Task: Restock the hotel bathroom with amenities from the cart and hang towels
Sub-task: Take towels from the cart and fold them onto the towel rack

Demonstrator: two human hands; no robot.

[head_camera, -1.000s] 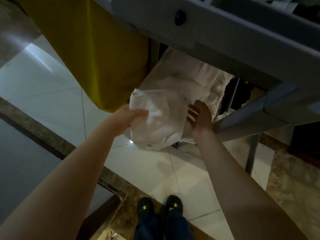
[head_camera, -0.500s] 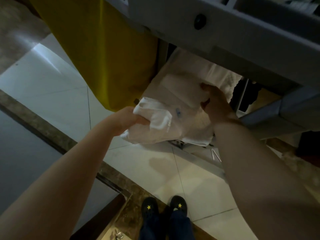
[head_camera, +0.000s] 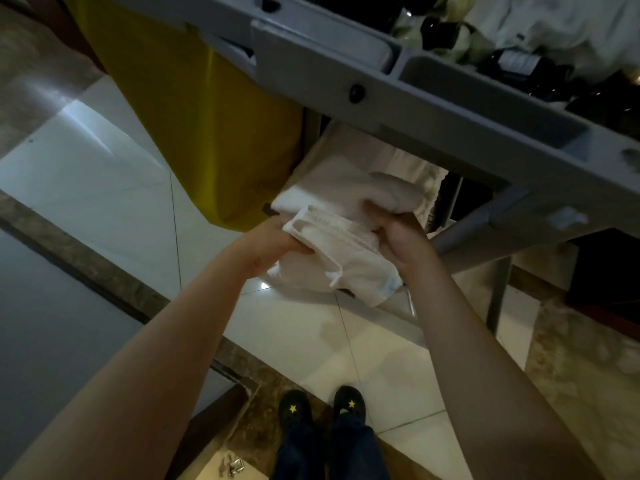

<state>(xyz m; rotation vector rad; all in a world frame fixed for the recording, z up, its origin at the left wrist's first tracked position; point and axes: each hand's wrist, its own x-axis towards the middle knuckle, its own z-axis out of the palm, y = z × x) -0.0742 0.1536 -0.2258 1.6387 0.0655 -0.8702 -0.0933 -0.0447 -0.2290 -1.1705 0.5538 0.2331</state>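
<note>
Head view. Towel: white, folded, held at the lower shelf of cart, beside yellow bag. Left hand: fingers curled on its left edge. Right hand: fingers clamped on its right side. Step: likely fetching towel. Next: draw clear without unfolding.

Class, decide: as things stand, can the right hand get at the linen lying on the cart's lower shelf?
Probably yes: the right hand sits just before the linen, nothing between them, though it must first release the white towel.
</note>
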